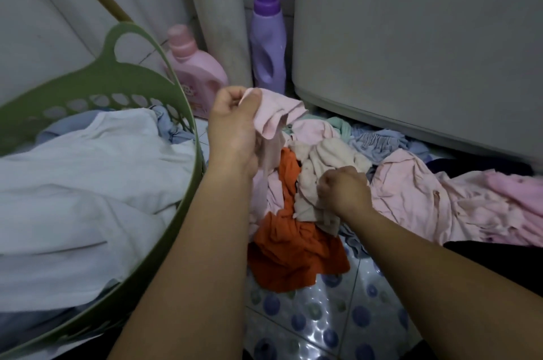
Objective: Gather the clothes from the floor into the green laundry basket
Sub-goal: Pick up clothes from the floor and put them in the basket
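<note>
1. The left hand (232,121) has its grip closed on a pale pink garment (276,115), lifted just beside the green laundry basket (176,95) rim, probably for a short carry over.
2. The right hand (343,189) grips a cream garment (323,171) on the floor pile.
3. The basket's near rim looks unobstructed; a washing machine (411,51) hems the pile's far edge.

I see a green laundry basket (173,112) of smooth, matt moulded plastic holding soft white cloth (88,183). The orange garment (293,253) looks like crumpled matt cloth; the tiled floor (338,315) appears glossy, and both detergent bottles (266,42) smooth plastic.
</note>
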Demonstrator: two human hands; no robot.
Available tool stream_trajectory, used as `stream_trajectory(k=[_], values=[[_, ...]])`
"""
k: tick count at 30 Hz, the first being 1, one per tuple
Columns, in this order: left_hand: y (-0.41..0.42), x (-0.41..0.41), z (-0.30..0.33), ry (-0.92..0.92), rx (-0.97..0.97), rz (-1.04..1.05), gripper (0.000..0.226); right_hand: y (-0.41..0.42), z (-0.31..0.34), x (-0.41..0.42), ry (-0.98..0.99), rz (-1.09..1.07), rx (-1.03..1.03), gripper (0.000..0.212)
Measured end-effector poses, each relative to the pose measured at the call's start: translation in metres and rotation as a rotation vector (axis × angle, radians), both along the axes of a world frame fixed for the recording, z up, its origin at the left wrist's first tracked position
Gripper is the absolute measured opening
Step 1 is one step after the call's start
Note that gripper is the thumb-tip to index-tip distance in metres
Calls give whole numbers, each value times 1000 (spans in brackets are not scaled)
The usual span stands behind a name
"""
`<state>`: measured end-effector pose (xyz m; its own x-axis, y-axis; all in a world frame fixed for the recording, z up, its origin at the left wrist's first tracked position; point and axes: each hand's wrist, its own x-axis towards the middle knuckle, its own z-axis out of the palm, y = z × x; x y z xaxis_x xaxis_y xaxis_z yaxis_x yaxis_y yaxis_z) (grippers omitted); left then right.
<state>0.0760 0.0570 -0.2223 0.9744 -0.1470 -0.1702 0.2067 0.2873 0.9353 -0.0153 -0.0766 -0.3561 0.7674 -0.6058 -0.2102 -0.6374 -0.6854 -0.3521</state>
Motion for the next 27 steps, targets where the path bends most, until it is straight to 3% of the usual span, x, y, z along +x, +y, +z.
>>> stream_trajectory(k=[4,6,8,12,15,16,18,20,22,24,27], values=[[9,-14,15,136,-235,-11,23,4,45,17,-381,-180,515,13],[10,-20,21,170,-283,-35,23,6,69,21,-562,-218,679,16],[9,-24,31,151,-323,-66,23,9,89,24,-676,-220,763,23],[8,-35,64,75,-427,-175,18,11,124,18,-828,-162,736,24],[12,-41,81,89,-488,-243,16,12,131,10,-775,-77,806,8],[13,-44,84,96,-490,-259,17,12,131,6,-696,-4,812,15],[14,-52,86,93,-462,-278,19,14,131,-5,-470,168,734,50],[16,-59,82,90,-408,-294,18,22,131,-19,-300,264,655,43],[23,-63,77,119,-387,-293,10,24,130,-28,-289,211,600,23],[32,-56,65,139,-358,-240,25,22,131,-32,-338,132,558,8],[50,-53,53,110,-143,-54,31,18,147,-34,-428,100,509,17]])
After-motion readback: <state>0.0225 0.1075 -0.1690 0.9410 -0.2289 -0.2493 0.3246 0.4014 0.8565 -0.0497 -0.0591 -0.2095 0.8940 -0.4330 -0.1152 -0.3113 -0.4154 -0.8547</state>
